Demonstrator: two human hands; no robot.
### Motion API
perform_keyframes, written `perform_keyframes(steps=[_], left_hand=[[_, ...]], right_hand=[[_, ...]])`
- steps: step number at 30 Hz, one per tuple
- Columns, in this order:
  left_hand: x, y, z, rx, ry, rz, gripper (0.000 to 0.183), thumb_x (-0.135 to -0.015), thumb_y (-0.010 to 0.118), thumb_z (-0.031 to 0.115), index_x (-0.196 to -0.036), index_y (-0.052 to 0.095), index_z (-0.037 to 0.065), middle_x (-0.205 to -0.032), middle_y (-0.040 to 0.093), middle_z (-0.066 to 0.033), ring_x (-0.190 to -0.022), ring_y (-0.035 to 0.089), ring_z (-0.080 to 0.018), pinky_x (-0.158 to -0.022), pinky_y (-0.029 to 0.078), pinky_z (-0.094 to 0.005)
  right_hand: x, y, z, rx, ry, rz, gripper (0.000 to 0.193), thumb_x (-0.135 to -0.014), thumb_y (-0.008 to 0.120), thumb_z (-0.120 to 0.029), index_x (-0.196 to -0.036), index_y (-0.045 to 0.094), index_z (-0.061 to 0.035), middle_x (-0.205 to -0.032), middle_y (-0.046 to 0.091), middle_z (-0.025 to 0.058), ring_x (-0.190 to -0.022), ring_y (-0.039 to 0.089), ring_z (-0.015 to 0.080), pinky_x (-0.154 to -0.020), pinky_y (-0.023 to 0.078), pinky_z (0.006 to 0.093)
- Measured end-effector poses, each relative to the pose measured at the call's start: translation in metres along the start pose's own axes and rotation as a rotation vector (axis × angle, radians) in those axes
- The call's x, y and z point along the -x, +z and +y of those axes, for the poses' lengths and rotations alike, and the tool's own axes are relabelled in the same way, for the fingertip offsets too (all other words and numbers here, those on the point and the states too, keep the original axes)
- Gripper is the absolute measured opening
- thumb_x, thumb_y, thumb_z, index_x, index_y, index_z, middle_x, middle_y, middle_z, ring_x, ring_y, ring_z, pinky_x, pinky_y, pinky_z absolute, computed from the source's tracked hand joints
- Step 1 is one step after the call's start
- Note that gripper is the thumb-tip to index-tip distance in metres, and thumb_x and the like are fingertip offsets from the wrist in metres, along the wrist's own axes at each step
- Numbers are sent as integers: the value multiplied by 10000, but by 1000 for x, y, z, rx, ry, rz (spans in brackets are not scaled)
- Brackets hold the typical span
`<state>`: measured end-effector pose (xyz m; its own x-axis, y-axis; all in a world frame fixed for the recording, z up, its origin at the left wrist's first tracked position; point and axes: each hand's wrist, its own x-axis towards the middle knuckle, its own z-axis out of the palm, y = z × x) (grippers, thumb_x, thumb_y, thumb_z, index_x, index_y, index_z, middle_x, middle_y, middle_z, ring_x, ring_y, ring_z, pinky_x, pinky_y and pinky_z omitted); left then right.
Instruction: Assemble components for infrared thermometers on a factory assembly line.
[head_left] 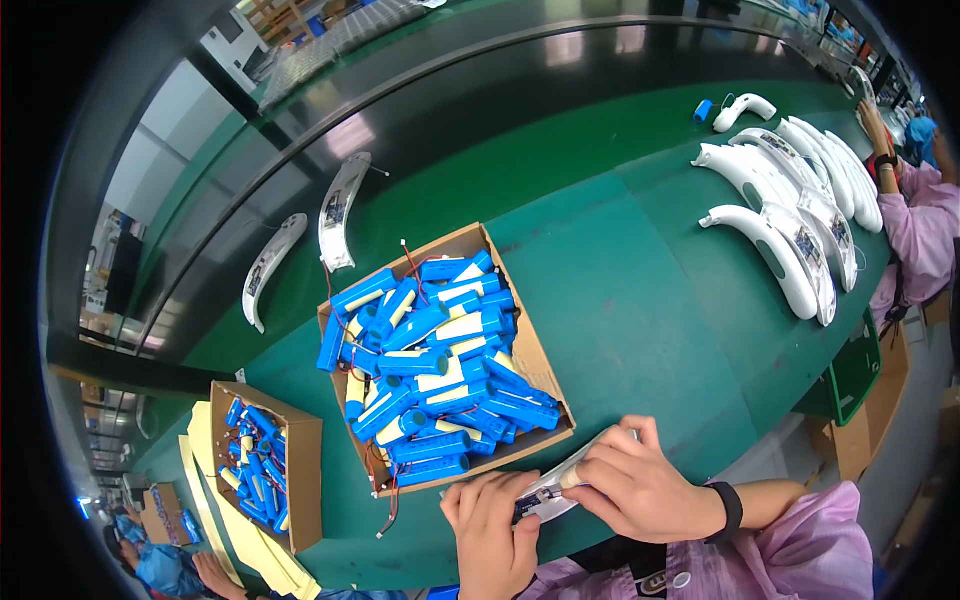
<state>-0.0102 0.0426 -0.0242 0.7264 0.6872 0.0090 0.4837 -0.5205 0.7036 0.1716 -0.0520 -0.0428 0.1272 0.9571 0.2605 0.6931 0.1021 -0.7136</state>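
At the table's near edge I hold a white curved plastic housing [556,509] with a small dark circuit board showing inside. My left hand [492,530] is closed around its left end, the thumb beside the board. With fingers bent, my right hand [635,488] grips the other end and presses at the inside. Whatever small part may lie under the right fingertips is hidden. Just beyond my hands stands an open cardboard box [540,375] heaped with blue battery packs [440,360], some with pale yellow strips and thin red and black leads.
A smaller carton [305,475] of blue packs stands at left, beside yellow sheets [235,520]. Two white housings [345,210] lie beyond the boxes. More curved housings [765,255] are piled at right, near a co-worker's pink sleeve [915,235]. Another person's hand [215,577] shows at lower left.
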Motion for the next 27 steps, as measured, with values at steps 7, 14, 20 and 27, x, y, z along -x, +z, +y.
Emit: perform_keyframes(steps=[7,14,20,27], left_hand=[[-3,-1,-1,16,-23,-43,390,-1028,494,348,-1224,671,62,-1166,660,-155,-1167,564,-360,-1071,317,-481],[-8,7,4,-52,-13,35,249,-900,689,159,-1130,696,64,-1089,687,-110,-1099,588,-326,-1024,344,-457],[-10,5,9,-67,-50,77,207,-892,698,156,-1079,700,67,-1066,691,-104,-1061,584,-322,-1004,345,-443],[-15,5,10,-33,-51,56,189,-931,680,169,-1082,689,54,-1072,675,-129,-1062,569,-338,-1008,342,-456]], right_hand=[[-4,-1,-5,-26,71,2,118,-912,718,-123,-909,622,-54,-880,547,51,-899,505,247,-884,336,431],[-4,1,-6,30,82,12,119,-911,723,-133,-910,633,-54,-871,558,44,-893,514,238,-881,340,438],[-4,3,-4,142,-54,59,106,-851,718,-140,-931,673,-86,-900,584,15,-963,577,202,-974,370,482],[-4,2,-4,344,-182,108,140,-826,664,-158,-951,677,-98,-933,595,10,-950,597,193,-992,425,493]])
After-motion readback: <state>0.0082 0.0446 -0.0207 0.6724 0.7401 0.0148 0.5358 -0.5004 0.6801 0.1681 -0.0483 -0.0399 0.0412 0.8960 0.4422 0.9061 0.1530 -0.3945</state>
